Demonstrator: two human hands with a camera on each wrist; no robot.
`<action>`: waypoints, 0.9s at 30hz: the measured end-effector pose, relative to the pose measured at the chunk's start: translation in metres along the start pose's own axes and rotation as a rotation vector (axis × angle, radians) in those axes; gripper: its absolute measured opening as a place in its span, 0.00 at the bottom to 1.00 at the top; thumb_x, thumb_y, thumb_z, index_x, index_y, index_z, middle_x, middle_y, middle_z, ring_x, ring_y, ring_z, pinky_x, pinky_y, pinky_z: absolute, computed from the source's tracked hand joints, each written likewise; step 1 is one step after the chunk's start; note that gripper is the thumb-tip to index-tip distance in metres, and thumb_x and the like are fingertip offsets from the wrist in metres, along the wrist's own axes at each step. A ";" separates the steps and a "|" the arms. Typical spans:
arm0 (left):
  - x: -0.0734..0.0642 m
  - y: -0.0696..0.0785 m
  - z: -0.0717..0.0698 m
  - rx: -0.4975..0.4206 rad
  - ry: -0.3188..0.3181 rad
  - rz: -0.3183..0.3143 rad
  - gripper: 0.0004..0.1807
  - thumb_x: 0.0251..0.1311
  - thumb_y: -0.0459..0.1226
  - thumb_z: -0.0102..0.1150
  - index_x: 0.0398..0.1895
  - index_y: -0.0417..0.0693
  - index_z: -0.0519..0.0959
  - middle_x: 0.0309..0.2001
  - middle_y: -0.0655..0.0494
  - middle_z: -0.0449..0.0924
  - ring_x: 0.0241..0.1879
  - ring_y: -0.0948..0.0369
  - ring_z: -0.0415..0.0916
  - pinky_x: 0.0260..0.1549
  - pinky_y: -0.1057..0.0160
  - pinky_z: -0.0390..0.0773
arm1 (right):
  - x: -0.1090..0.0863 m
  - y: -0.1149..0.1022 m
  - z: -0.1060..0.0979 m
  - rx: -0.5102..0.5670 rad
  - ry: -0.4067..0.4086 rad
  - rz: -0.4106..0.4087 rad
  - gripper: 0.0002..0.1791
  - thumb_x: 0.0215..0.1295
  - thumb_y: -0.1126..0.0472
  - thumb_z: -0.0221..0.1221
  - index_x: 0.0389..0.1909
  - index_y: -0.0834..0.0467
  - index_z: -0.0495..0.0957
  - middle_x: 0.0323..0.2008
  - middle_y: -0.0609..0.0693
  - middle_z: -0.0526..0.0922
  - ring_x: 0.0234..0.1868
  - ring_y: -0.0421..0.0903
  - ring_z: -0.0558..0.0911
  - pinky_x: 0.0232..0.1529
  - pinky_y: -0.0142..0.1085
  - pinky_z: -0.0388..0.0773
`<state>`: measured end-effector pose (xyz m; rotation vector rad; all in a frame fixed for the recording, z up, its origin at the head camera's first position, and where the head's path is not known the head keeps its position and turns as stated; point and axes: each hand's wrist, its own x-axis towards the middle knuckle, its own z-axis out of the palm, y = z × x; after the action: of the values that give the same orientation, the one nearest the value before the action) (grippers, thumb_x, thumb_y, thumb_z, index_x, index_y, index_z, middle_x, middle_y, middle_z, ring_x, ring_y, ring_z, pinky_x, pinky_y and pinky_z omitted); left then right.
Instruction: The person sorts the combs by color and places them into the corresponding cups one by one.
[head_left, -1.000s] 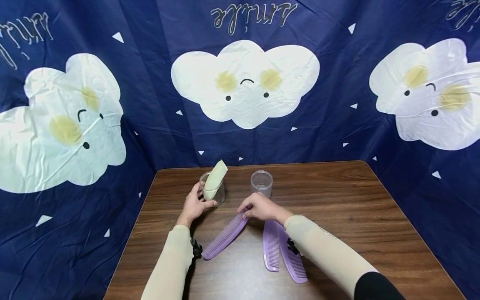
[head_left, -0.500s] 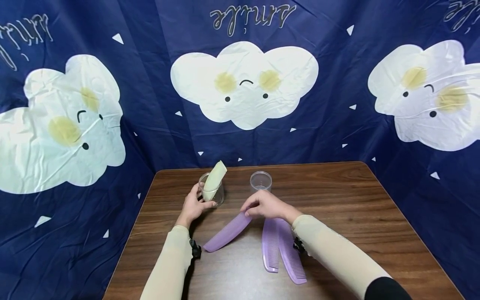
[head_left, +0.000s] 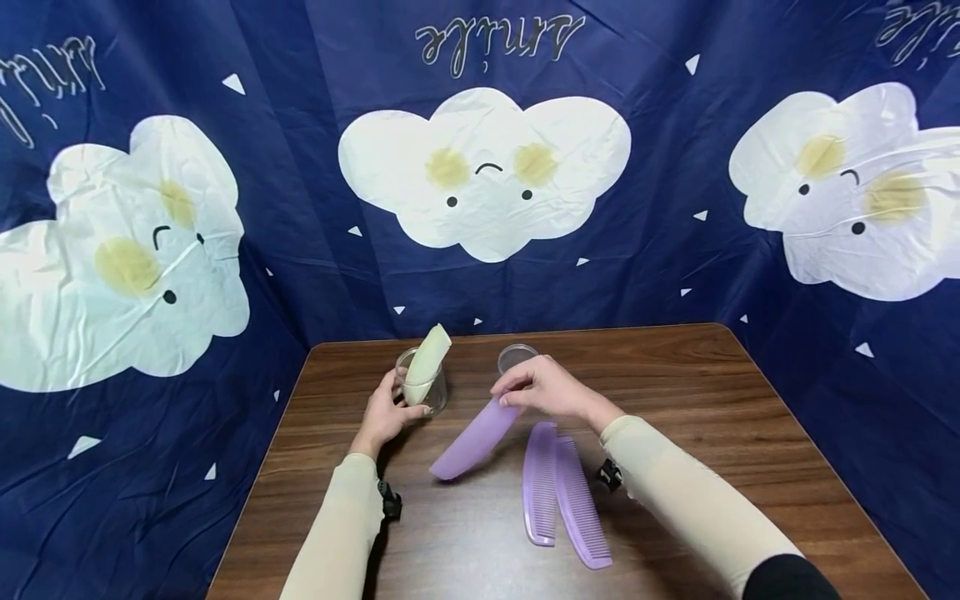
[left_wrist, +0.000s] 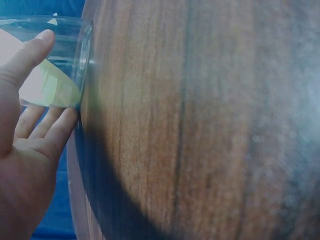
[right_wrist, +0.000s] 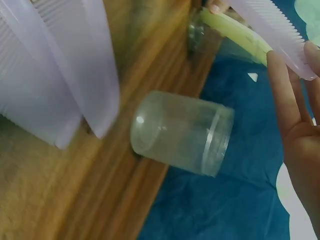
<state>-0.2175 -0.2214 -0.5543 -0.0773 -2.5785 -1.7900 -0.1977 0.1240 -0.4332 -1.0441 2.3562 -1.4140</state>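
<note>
My left hand [head_left: 385, 417] holds a clear jar [head_left: 437, 395] at the back left, thumb on one side and fingers on the other. A pale green, comb-shaped piece [head_left: 429, 357] leans in that jar, its upper end sticking out past the rim. My right hand [head_left: 546, 387] pinches one end of a purple comb [head_left: 477, 440], whose other end slants down to the left over the table. In the right wrist view, the held comb [right_wrist: 270, 30] shows its teeth between thumb and fingers. Two more purple combs, one on the left [head_left: 540, 487] and one on the right [head_left: 582, 504], lie below my right hand.
A second clear jar [head_left: 517, 357] stands behind my right hand, partly hidden by it; the right wrist view shows this jar [right_wrist: 182, 132] with nothing inside. The wooden table [head_left: 675, 400] ends at a blue cloth backdrop [head_left: 480, 292] with clouds printed on it.
My right hand has moved up and to the right, lifting the purple comb off the table and turning it so its flat side shows. My left hand stays on the jar.
</note>
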 end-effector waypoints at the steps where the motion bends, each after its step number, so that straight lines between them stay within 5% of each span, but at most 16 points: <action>1: 0.000 0.000 0.000 0.000 0.000 -0.002 0.51 0.45 0.28 0.80 0.73 0.42 0.61 0.71 0.36 0.65 0.73 0.40 0.63 0.68 0.44 0.73 | 0.000 -0.002 -0.003 0.018 0.007 0.000 0.08 0.63 0.65 0.71 0.42 0.56 0.90 0.39 0.49 0.91 0.33 0.41 0.88 0.29 0.39 0.89; 14: -0.001 0.006 -0.002 0.014 -0.004 -0.021 0.51 0.44 0.29 0.81 0.72 0.42 0.62 0.71 0.36 0.65 0.73 0.38 0.63 0.67 0.44 0.74 | -0.001 -0.026 -0.055 0.014 0.112 0.006 0.07 0.62 0.67 0.71 0.42 0.60 0.90 0.41 0.58 0.90 0.34 0.53 0.89 0.27 0.40 0.89; 27: 0.000 0.007 -0.003 0.035 -0.020 -0.041 0.51 0.44 0.30 0.81 0.72 0.45 0.61 0.72 0.36 0.64 0.74 0.39 0.62 0.68 0.44 0.73 | -0.003 -0.035 -0.095 -0.054 0.236 -0.018 0.06 0.62 0.68 0.71 0.40 0.58 0.90 0.37 0.54 0.91 0.30 0.47 0.88 0.27 0.46 0.89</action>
<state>-0.2177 -0.2215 -0.5470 -0.0424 -2.6435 -1.7648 -0.2263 0.1814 -0.3551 -0.9608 2.5668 -1.5663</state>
